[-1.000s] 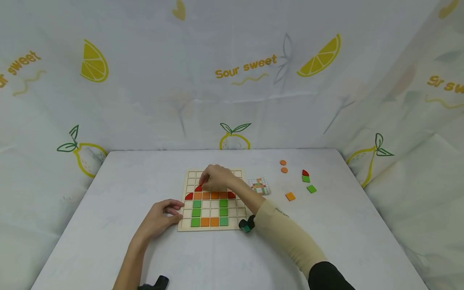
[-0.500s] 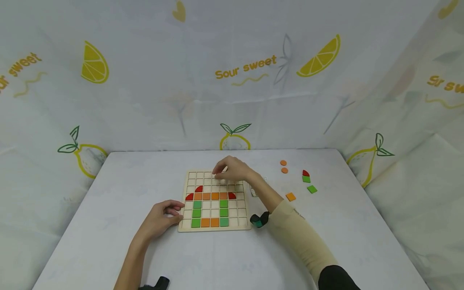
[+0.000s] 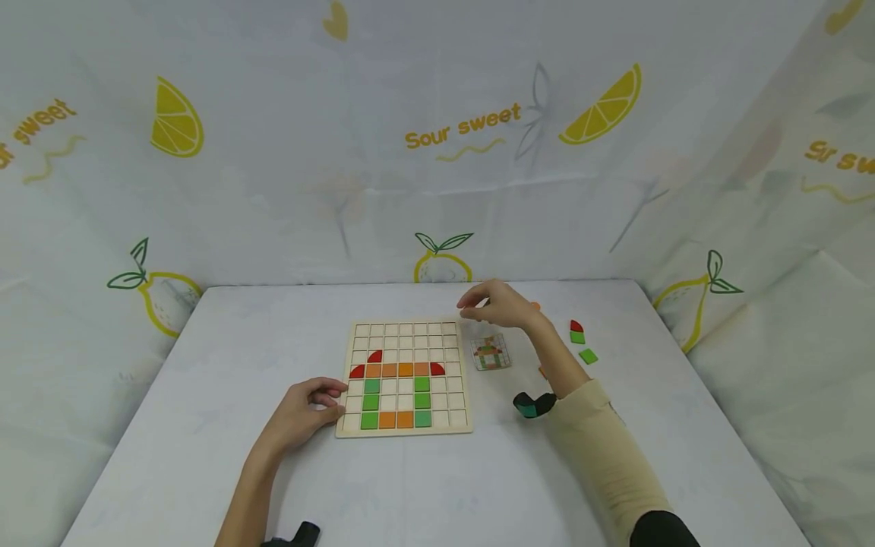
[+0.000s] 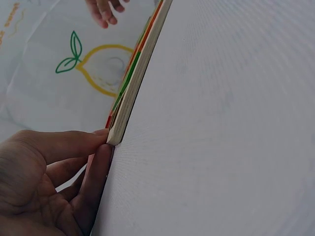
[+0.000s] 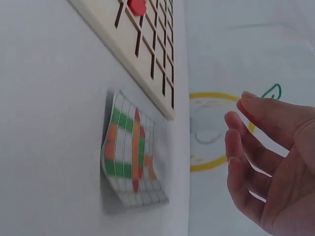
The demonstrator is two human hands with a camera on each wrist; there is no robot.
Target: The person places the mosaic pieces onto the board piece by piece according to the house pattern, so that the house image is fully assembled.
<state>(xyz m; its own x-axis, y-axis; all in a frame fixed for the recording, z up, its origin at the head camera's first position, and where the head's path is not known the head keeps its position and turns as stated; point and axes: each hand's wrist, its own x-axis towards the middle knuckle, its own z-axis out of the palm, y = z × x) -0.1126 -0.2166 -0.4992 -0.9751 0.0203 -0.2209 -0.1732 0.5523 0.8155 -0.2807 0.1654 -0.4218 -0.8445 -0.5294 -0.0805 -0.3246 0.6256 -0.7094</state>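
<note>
Right hand (image 3: 500, 305), I see, has swung off the board (image 3: 405, 386) to two o'clock, fingers parted, empty, leaving ten-o'clock red tile (image 3: 375, 356) laid, left hand (image 3: 301, 410) touching nine-o'clock edge

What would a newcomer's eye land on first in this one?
Probably the red, orange and green tiles arranged on the pale grid board, near the middle of the white table. Next, the right hand hovers near the board's far right corner, holding nothing visible. Behind, yellow lemon prints stand out on the pale backdrop.
</note>
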